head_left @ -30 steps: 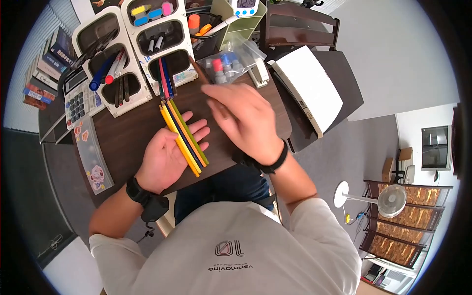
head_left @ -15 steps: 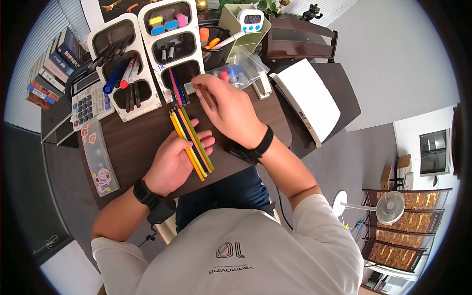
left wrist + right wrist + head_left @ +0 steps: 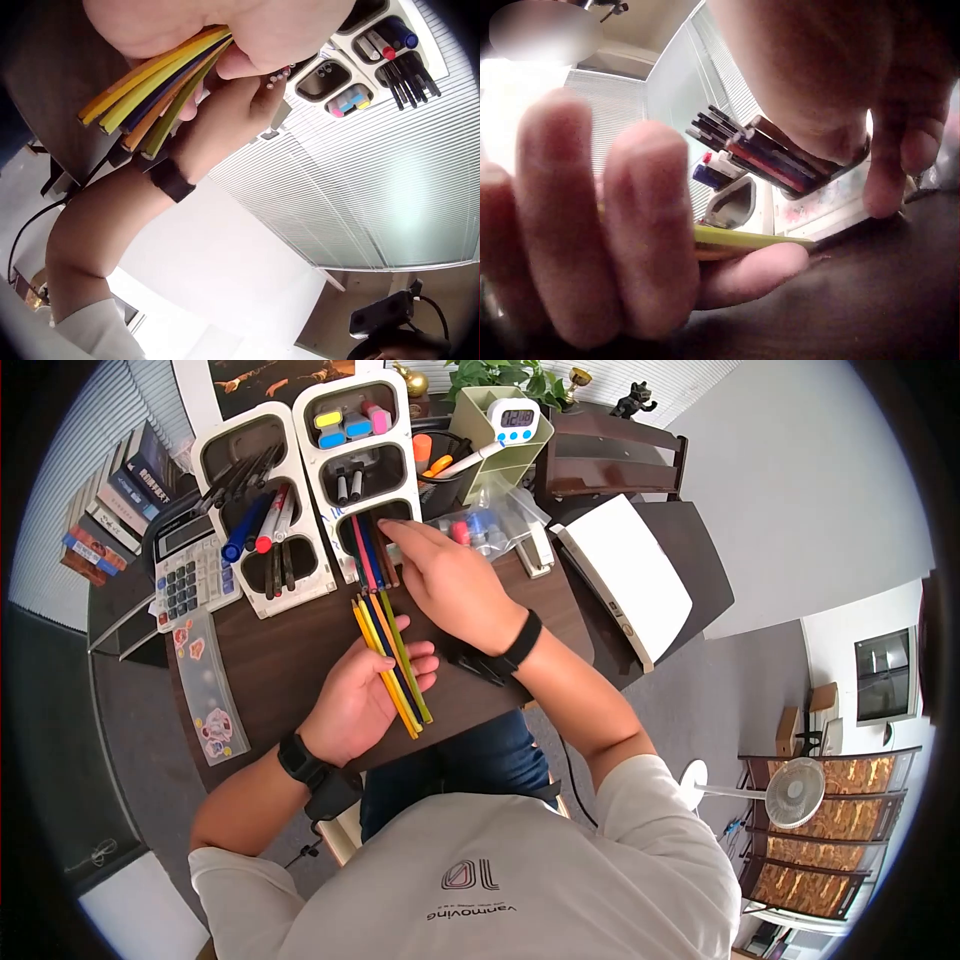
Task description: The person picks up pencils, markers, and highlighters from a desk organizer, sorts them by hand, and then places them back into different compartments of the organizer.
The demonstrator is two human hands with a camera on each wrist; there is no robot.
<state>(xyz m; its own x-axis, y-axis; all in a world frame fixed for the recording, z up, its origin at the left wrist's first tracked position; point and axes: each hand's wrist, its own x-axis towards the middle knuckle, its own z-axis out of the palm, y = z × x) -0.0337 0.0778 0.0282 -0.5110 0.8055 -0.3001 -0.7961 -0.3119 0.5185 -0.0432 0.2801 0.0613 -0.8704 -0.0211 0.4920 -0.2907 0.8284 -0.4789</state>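
Note:
My left hand (image 3: 355,695) holds several coloured pencils (image 3: 398,678), yellow, dark blue, orange and olive, across its fingers with the thumb over them. In the left wrist view the pencils (image 3: 154,94) fan out below the palm. At the lower compartment of the right-hand white organizer (image 3: 330,490), my right hand (image 3: 455,585) pinches a brown pencil (image 3: 392,572), its fingertips partly hidden. Beside it in that compartment stand a red pencil (image 3: 361,550) and blue ones. The right wrist view shows the brown pencil (image 3: 776,135) leaning there, close under my right hand (image 3: 817,75).
A second white organizer (image 3: 310,585) holds pens and markers. Beyond my right hand are a clear bag (image 3: 495,520), a stapler (image 3: 537,550), a black pen basket (image 3: 440,495) and a green holder with a timer (image 3: 515,420). A calculator (image 3: 185,590) and sticker pouch (image 3: 210,690) lie left.
My right hand has moved with the brown pencil from beside the organizer to its lower compartment. The pencils remain in my left hand. The head view has shifted, showing more beyond the organizers.

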